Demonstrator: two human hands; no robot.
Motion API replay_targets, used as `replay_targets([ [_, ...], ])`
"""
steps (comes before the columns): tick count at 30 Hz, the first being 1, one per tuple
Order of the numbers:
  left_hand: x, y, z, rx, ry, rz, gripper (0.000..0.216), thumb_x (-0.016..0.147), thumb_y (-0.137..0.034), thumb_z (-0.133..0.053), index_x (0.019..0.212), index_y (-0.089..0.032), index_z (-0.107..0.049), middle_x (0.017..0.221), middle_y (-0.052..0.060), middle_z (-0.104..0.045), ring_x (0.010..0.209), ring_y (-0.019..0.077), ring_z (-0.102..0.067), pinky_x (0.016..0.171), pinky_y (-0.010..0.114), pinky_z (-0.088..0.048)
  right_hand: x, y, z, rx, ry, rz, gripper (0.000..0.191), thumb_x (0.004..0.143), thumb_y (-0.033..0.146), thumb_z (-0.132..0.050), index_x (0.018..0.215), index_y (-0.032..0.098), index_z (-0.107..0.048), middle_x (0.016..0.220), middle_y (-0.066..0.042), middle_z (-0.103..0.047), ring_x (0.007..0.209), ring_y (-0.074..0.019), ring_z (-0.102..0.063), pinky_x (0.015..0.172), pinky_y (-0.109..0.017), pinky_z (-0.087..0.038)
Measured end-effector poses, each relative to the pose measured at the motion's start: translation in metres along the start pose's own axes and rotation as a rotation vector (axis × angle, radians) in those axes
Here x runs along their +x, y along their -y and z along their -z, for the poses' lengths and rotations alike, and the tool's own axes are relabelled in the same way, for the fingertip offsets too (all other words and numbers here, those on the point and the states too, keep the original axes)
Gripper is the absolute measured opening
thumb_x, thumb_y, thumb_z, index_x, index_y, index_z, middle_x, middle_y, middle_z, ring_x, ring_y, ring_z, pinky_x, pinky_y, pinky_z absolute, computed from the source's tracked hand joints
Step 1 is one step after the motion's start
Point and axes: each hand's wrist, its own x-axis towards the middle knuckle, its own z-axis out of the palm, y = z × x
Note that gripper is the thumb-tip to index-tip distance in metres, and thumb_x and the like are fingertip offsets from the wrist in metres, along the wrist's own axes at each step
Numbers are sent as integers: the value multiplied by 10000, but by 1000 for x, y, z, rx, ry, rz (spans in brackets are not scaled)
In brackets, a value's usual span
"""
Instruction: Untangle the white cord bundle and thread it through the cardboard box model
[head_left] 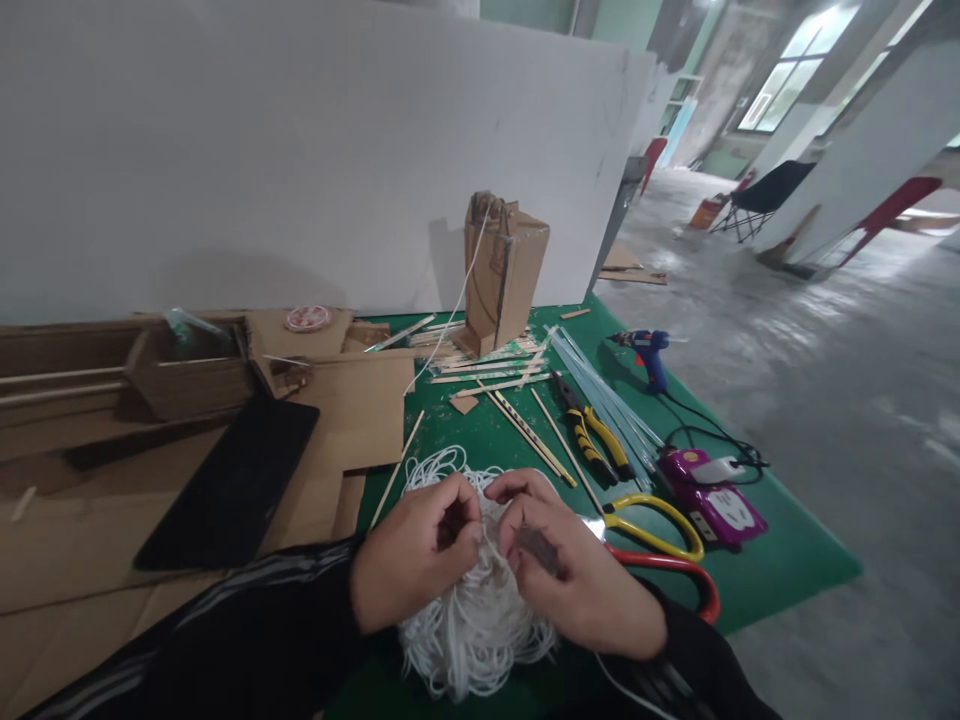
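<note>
A tangled bundle of white string [472,625] lies on the green mat [787,560] at the near edge. My left hand [416,560] is closed in a pinch on strands at the top of the bundle. My right hand [574,575] faces it, fingers curled and pinching the same string, with a small dark piece under its fingers that I cannot make out. One strand runs up from the bundle to a small upright cardboard structure [501,272] at the back of the mat.
Right of my hands lie yellow-handled scissors [652,525], red-handled scissors [686,580], yellow pliers [596,440], a purple power strip [716,500], a blue glue gun [649,352], clear glue sticks [607,400] and wooden sticks [525,425]. Cardboard sheets [360,410] and a black tablet [232,480] lie left.
</note>
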Motion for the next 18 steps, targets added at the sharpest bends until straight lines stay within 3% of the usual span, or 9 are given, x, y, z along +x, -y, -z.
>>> replay_targets([
  [4,0,-1,1,-1,0,-1,47,811,-175,-478,778,-195,-506,691,-42,-525,577,102,-482,526,204,-390,-2,0,-3,-94,15,-35,324,702,23,-617,952,210,-527,1259,-90,-425,1277,-223,-409,1031,-356,-373],
  [7,-1,-1,1,-8,10,-4,47,825,-194,-487,784,-193,-509,701,-38,-535,593,107,-492,537,208,-395,-1,1,-6,-128,-11,-59,219,750,81,-646,893,207,-540,1238,-87,-438,1269,-223,-415,1019,-350,-376],
  [10,-1,0,1,-14,12,-6,65,841,-215,-488,781,-194,-501,692,-42,-525,579,104,-480,531,209,-387,0,4,-3,-59,-27,-52,168,779,64,-613,850,204,-553,1199,-80,-470,1228,-209,-454,985,-327,-393],
  [15,-2,0,-1,28,11,-3,44,820,-190,-490,777,-201,-489,664,-54,-504,571,104,-448,528,209,-368,-6,10,15,148,69,-12,106,798,138,-636,820,201,-554,1185,-68,-511,1138,-204,-508,988,-340,-375],
  [18,-2,-1,-1,36,3,4,46,804,-170,-480,772,-201,-491,652,-53,-505,569,107,-454,528,211,-364,-10,12,21,160,89,6,126,759,122,-615,780,200,-518,1127,-65,-529,1082,-211,-520,958,-349,-380],
])
